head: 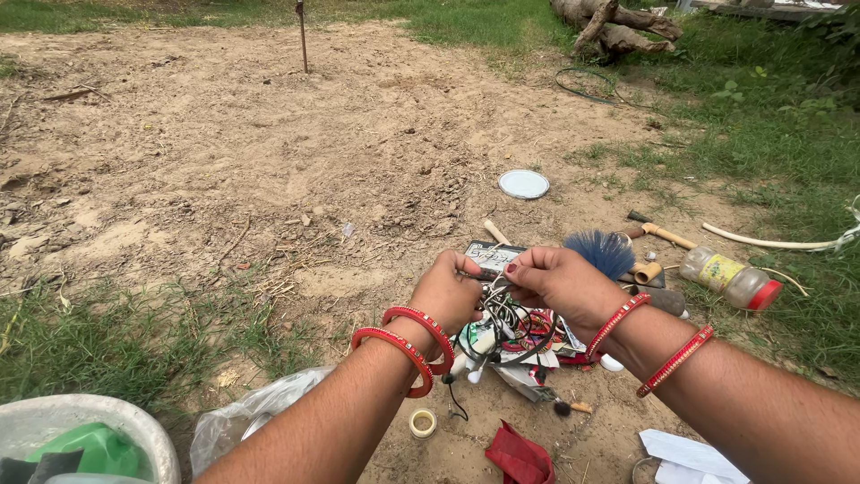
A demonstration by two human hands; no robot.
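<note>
My left hand (pixel 446 289) and my right hand (pixel 563 282) meet above a pile of small items on sandy ground. Both pinch a tangle of thin black and white wires (pixel 503 315) that hangs down between them. Red bangles ring both wrists. Under the hands lies a heap of bits (pixel 524 357): cables, small white pieces and red scraps. A brush with blue bristles (pixel 602 251) lies just beyond my right hand.
A clear plastic bottle with a red cap (pixel 730 278) and a wooden-handled tool (pixel 661 233) lie right. A white round lid (pixel 523 184) sits farther out. A tape roll (pixel 422 422), red cloth (pixel 520 455), plastic bag (pixel 246 426) and a white basin (pixel 134 426) are near. Logs (pixel 618 27) lie at the back.
</note>
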